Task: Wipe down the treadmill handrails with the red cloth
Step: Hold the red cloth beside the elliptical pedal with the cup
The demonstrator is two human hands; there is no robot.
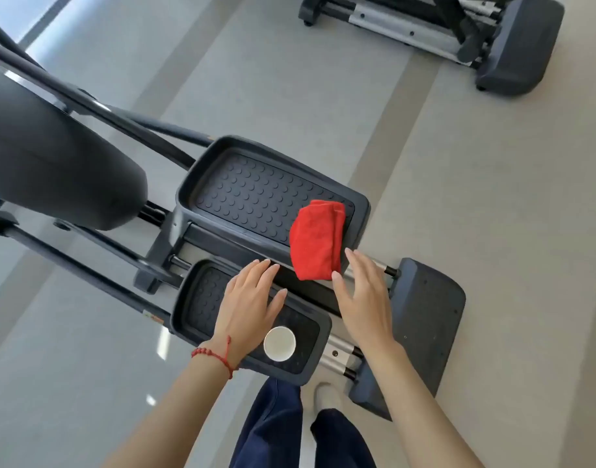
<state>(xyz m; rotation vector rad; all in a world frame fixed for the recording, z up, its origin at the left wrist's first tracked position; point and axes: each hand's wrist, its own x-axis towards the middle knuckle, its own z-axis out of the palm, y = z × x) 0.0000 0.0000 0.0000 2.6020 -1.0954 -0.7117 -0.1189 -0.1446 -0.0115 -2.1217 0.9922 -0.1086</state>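
Observation:
A folded red cloth [316,239] lies over the near right corner of the far foot pedal [256,194] of a dark exercise machine. My right hand [364,298] hovers just below and right of the cloth, fingers straight and spread, holding nothing. Over the near foot pedal [202,298] my left hand [251,298] floats with fingers extended, a red string bracelet on its wrist. No handrail is clearly in view; dark frame bars [97,109] run up to the left.
A white paper cup [279,343] stands on the near pedal beside my left wrist. The machine's rear base [425,315] sits at the right, my legs and a shoe at the bottom. A second machine [458,32] stands at the top right on grey floor.

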